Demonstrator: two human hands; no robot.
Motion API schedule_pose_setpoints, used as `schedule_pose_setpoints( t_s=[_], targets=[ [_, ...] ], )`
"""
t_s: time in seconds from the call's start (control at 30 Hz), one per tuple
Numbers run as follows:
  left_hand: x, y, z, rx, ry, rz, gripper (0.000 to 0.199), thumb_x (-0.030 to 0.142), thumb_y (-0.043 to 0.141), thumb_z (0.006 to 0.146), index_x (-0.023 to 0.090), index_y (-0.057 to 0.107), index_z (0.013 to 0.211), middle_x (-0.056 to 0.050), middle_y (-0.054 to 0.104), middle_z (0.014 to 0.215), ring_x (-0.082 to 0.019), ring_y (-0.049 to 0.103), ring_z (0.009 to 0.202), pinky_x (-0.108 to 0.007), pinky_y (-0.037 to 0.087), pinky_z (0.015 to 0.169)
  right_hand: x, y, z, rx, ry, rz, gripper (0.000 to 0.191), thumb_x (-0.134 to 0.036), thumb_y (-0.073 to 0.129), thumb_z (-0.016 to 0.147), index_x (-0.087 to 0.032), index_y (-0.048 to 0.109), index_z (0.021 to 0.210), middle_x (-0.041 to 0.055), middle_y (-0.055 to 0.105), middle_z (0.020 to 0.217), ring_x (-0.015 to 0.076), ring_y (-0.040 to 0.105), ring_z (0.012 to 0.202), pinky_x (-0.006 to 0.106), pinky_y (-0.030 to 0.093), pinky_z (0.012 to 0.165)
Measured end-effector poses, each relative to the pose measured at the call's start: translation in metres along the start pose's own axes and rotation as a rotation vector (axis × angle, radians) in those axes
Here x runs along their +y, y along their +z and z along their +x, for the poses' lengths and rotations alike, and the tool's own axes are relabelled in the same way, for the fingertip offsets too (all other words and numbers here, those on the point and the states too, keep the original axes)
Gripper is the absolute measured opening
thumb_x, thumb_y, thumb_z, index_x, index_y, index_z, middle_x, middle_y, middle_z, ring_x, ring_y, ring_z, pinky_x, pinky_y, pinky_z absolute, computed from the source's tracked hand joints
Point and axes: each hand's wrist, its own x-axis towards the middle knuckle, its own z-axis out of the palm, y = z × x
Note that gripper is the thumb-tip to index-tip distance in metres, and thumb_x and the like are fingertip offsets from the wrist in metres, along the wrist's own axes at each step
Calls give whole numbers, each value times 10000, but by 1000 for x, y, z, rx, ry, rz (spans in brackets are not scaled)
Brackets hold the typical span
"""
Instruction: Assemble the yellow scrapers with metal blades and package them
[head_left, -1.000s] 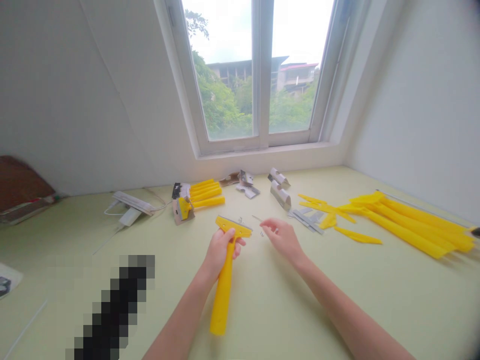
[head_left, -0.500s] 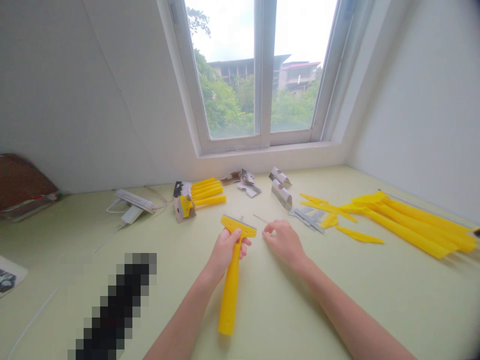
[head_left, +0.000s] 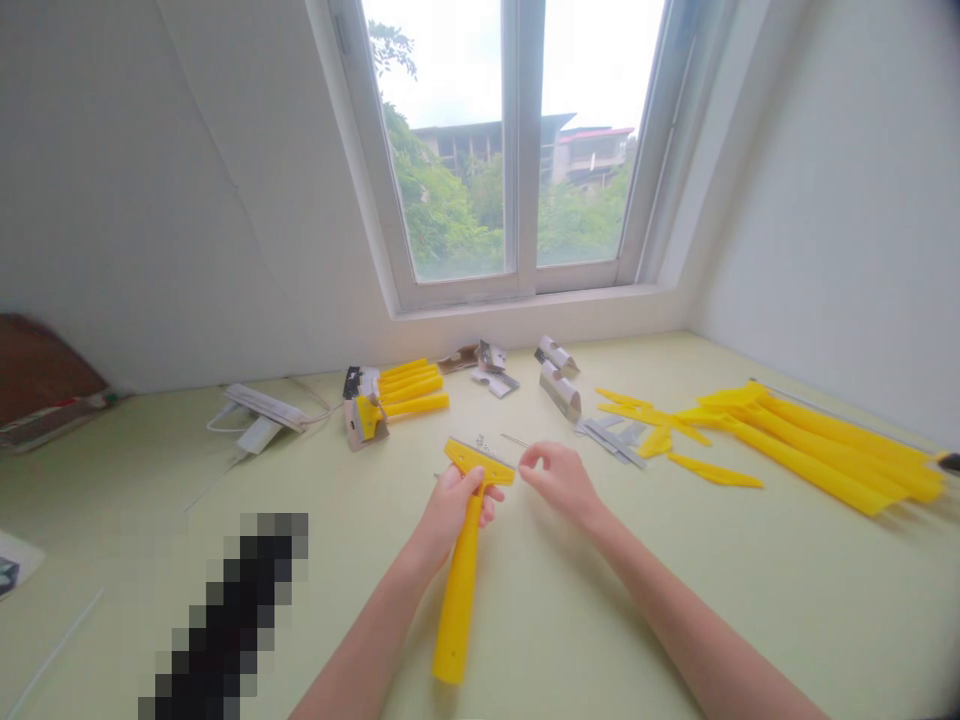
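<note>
table, pale green, reaches back to the wall under a window, leaving room to move between the forearms. long yellow handles bound the right; packaged scrapers lie ahead to the left, near the wall. between these groups, a yellow scraper is held over the table, head pointing away, slightly farther right than a second ago. the left hand is wrapped around its neck, thumb pressed at the head's base. the right hand, fingertips pinched together just beside the head's right end, sits a little nearer than before; what they pinch is too small to tell. a thin rod juts out by that hand. beyond the blade lie small metal bits; another, near the right fingertips earlier, no longer shows.
</note>
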Motion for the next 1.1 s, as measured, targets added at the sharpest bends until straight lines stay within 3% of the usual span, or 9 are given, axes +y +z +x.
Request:
schedule_pose_setpoints(
  t_s=[0.13,0.23,0.37,0.6,0.9,1.1],
  targets=[
    [1,2,-1,-18,0,18,272,337,466,779,99,464,911,-48,605,656,-56,441,413,-197,314,432,-12,-6,2,-79,9,330,107,-244,550,658,-175,630,674,21,631,733,152,562,691,270,427,643],
    [2,2,-1,-11,11,31,289,343,488,769,103,467,929,-41,604,659,-59,447,420,-199,318,435,-20,-5,-1,-123,3,443,85,-243,578,647,-172,625,647,38,624,825,168,572,799,272,448,674],
    [1,2,-1,-17,14,36,290,350,491,765,107,471,921,-35,599,649,-59,446,412,-197,315,428,-25,-4,-6,-173,-74,432,73,-223,584,658,-173,628,629,54,606,918,172,559,871,265,457,681],
    [-2,2,0,-4,37,56,290,359,503,751,107,494,896,-30,592,636,-60,442,400,-202,321,422,-31,-4,-11,-142,-194,334,95,-197,545,703,-185,624,652,38,605,835,148,559,794,259,453,635],
    [-7,2,1,9,62,113,235,329,496,744,118,490,849,-10,581,609,-60,445,404,-195,338,415,-29,-1,-10,-149,-123,355,77,-202,546,681,-178,605,638,20,601,736,141,547,719,255,445,614],
    [-7,3,1,17,82,124,245,351,487,750,125,475,845,-11,580,606,-62,447,393,-186,317,388,-29,2,-10,-183,67,550,103,-229,599,626,-172,581,710,6,603,723,143,556,695,270,439,628]
  ],
)
